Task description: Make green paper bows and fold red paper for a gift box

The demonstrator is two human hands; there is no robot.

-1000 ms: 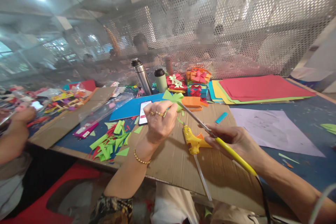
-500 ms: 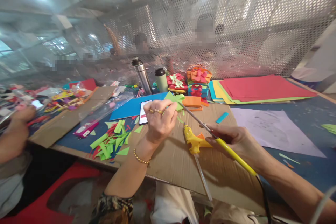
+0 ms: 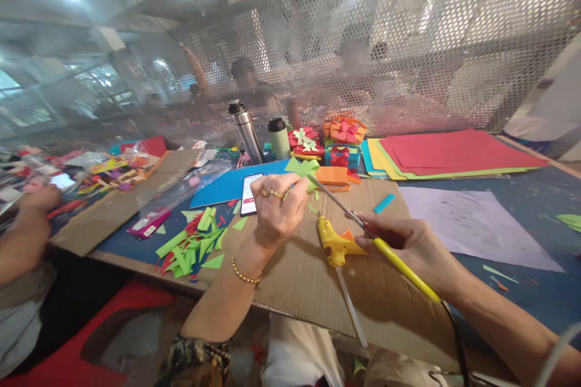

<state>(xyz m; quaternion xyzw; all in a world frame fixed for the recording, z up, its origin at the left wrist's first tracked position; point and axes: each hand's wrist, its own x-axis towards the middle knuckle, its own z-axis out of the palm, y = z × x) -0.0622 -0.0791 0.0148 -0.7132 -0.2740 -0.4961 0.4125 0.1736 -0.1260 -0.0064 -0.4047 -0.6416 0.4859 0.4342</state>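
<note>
The tool handle (image 3: 406, 269) is looking yellow, the paper petals (image 3: 302, 167) bright green, the sleeve (image 3: 196, 355) blotchy brown and black.

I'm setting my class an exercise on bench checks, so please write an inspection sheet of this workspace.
Surface: brown cardboard over a blue tabletop.
Work items: green paper cutout, yellow-handled metal tool, yellow glue gun with clear glue stick.
Clutter: green and red paper scraps, phone.
Hands: left hand holds the cutout; right hand grips the metal tool, tip apparently at the cutout.
Cables: black cord, apparently from the tool's handle.
Surroundings: perforated screen behind; another person's arm at picture left.
</note>
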